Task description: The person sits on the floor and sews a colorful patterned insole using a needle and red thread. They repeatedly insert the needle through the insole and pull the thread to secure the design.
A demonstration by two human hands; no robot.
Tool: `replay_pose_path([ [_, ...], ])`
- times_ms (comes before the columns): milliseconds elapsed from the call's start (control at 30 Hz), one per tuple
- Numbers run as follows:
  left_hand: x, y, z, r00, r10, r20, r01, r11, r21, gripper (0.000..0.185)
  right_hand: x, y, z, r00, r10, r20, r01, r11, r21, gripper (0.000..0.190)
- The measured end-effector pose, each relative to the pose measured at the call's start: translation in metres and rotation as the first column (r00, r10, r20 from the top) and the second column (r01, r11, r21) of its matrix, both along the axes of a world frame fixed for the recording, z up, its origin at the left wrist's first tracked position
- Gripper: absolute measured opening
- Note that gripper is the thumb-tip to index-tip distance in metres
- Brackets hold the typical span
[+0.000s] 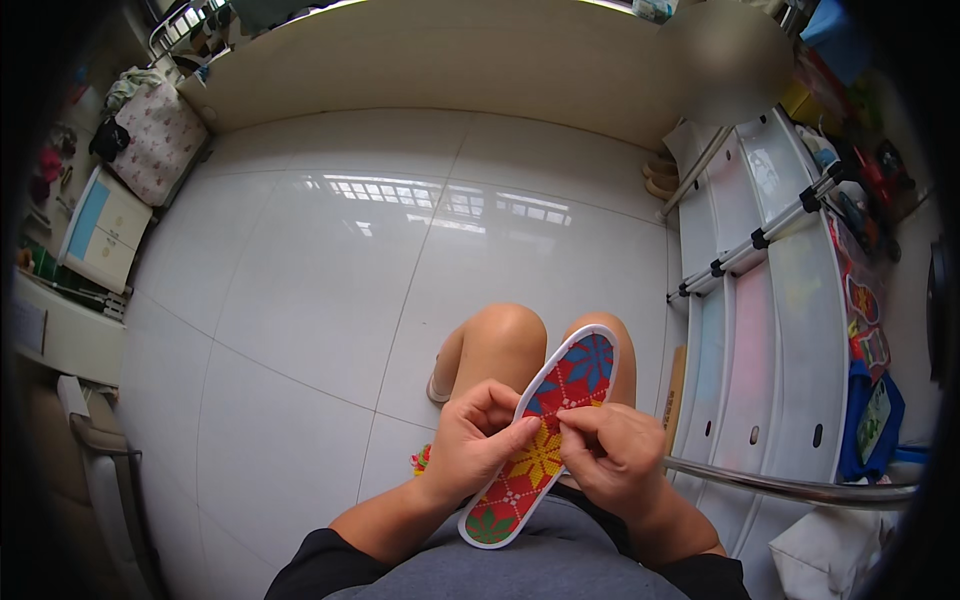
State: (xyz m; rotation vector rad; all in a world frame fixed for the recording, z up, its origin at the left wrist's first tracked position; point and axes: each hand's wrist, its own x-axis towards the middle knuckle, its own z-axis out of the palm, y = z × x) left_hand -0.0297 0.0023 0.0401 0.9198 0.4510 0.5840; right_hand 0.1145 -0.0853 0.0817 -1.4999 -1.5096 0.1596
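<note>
An embroidered shoe insole [551, 442] with a white edge lies slanted above my lap, its red ground patterned with blue, yellow and green star shapes. My left hand [480, 439] grips its left edge, the thumb flat on the face near the yellow star. On the insole's right side, my right hand [615, 454] has thumb and index finger pinched together at the surface, near the middle. Whether a needle or thread is between those fingertips is too small to tell. Colourful yarn or thread [421, 459] shows in part beside my left wrist.
My bare knees [506, 337] are below the insole. Translucent drawers [802, 360] and a metal rail [787, 480] stand close on the right. Shoes [660, 180] rest by the far wall. A small white cabinet [109, 232] and a floral-covered item [157, 139] are at the left.
</note>
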Motion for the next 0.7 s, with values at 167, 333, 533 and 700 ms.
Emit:
replay_pose_path([
  [167, 0.0014, 0.0009, 0.0005, 1.000, 0.011, 0.026, -0.010, 0.999, -0.041, 0.014, -0.0006, -0.0002, 0.0027, 0.999, -0.024, -0.041, 0.023, 1.000, -0.009, 0.015],
  [333, 0.0008, 0.0005, 0.0010, 1.000, 0.013, 0.027, -0.011, 0.998, -0.056, 0.018, -0.0006, 0.0007, 0.0034, 0.999, -0.020, -0.043, 0.019, 1.000, -0.022, 0.014],
  [533, -0.0010, -0.0010, -0.0015, 1.000, 0.015, 0.018, -0.015, 0.999, -0.045, 0.020, -0.0008, 0.0013, 0.0011, 0.999, -0.019, -0.047, 0.019, 1.000, -0.017, 0.014],
  [700, 0.0010, -0.0023, 0.0003, 1.000, 0.017, 0.025, -0.016, 1.000, -0.015, 0.017, 0.0002, 0.0003, -0.0006, 0.999, -0.018, -0.027, 0.018, 1.000, -0.002, 0.014],
])
